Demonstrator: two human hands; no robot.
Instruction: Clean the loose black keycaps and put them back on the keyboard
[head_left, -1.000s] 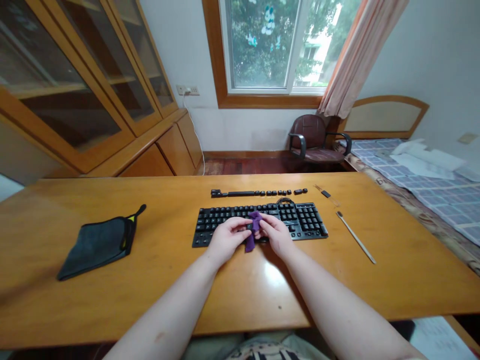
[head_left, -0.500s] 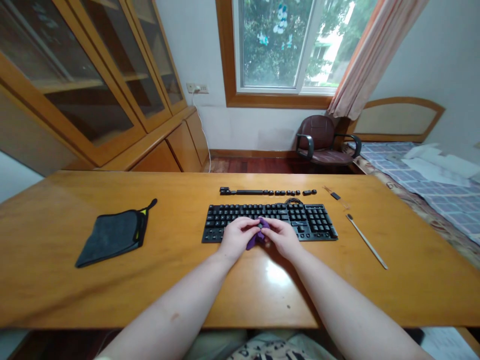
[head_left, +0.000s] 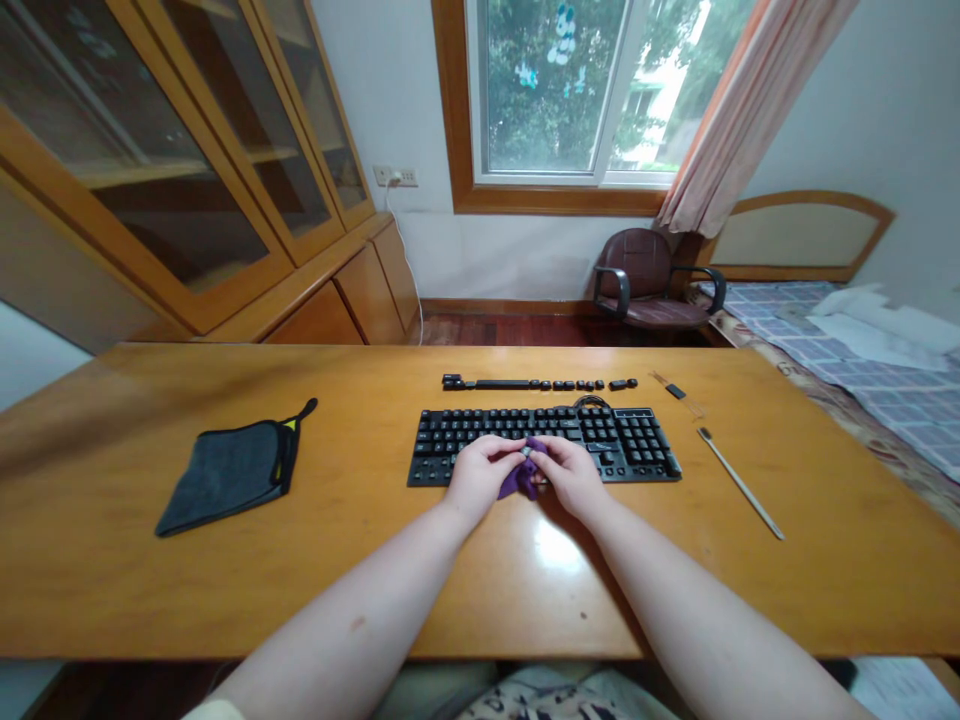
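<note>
My left hand and my right hand meet over the front edge of a black keyboard, both with fingers pinched. Between the fingertips is a small piece, seemingly a keycap, its underside looking greyish. A purple cloth wraps around it and hangs below my fingers, gripped by my right hand. The keyboard's bottom row has several bare switches. Behind it, loose black keycaps and a long space bar lie in a row.
On the right lie a thin brush and a wire keycap puller. A folded dark grey cloth or pouch is at the left of the wooden desk. Beyond the desk stand an armchair and a bed.
The fingers have shifted slightly around the small piece and the cloth. The whole view has moved a little, so things on the desk appear slightly farther right.
</note>
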